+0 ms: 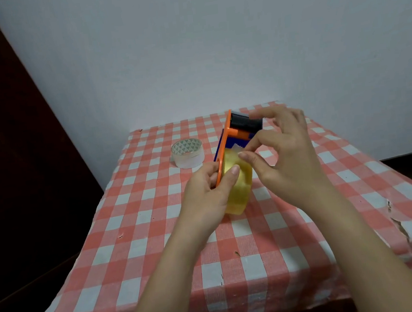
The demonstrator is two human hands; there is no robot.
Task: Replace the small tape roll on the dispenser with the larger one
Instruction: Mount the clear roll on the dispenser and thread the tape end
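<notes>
Here our left hand (205, 194) grips the dispenser (226, 142) carrying the larger roll (239, 190) mid-frame; right fingers (252, 157) pinch its tape end; the small roll (187, 153) lies upper-left.

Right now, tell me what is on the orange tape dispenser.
A large yellowish clear tape roll sits on the orange tape dispenser, gripped by the left hand. The right hand covers the front; the hub is hidden.
</notes>
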